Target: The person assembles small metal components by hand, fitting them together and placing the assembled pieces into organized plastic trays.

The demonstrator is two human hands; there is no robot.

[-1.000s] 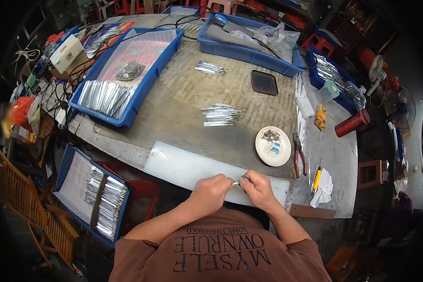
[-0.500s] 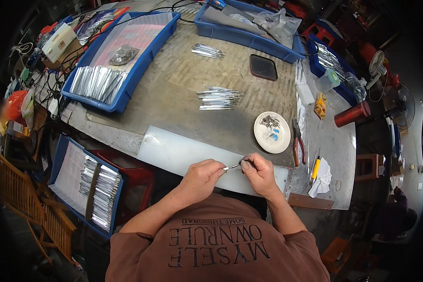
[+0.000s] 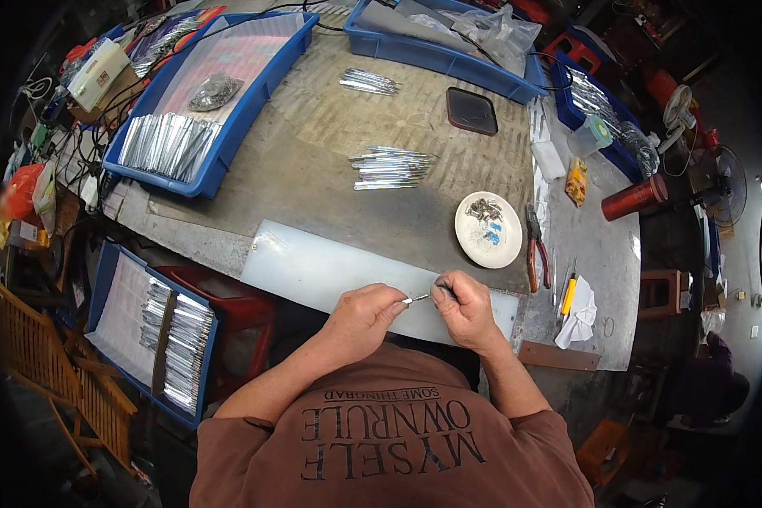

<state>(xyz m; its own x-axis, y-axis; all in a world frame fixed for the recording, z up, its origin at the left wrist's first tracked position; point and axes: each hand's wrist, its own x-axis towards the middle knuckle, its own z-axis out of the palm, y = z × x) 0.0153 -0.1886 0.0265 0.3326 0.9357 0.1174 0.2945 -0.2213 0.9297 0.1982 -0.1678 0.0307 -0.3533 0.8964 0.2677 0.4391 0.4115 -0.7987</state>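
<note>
Over the near edge of a white board (image 3: 330, 264), my left hand (image 3: 362, 320) is closed in a pinch on a thin silver rod (image 3: 415, 299), whose short end sticks out to the right. My right hand (image 3: 467, 311) is closed with thumb and finger at that end. Something dark shows among its fingers, too hidden to name. Beyond the board lies a loose bundle of silver rods (image 3: 393, 169), with a smaller bundle of rods (image 3: 369, 81) farther back. A cream plate (image 3: 488, 256) to the right holds small dark metal bits and blue pieces.
Red-handled pliers (image 3: 537, 254), a yellow-handled screwdriver (image 3: 569, 296) and a crumpled white tissue (image 3: 577, 325) lie right of the plate. A blue tray (image 3: 212, 165) of rods stands at left, another blue tray (image 3: 102, 298) lower down. A black shallow dish (image 3: 472, 112) sits farther back.
The table and its things sit slightly higher and further left in the picture. Both hands keep nearly the same hold, with the right hand's fingers slightly shifted.
</note>
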